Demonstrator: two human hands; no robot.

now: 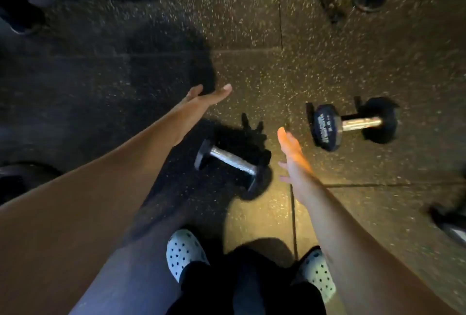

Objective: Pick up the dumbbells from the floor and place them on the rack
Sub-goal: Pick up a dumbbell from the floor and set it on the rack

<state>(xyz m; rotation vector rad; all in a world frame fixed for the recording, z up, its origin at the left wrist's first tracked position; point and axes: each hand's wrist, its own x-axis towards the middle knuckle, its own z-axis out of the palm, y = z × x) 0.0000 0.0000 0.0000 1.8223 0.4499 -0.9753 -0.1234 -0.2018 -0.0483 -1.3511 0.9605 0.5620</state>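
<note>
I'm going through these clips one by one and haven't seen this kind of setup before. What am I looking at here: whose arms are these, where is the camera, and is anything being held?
There is no machine here. The single picture comes from a wide-angle camera worn on a person's head, looking down at their own arms and feet. The left hand and the right hand are both stretched out over the floor, open and empty. The floor is dark speckled rubber matting. Two dumbbells lie on it: the near dumbbell sits between the two hands, partly in shadow, and the far dumbbell lies beyond the right hand, to its right. Neither is touched yet. At the bottom you see the person's pale dotted shoes. A blurred object at the right edge may be more equipment, but I cannot tell. No rack is clearly visible.
</note>
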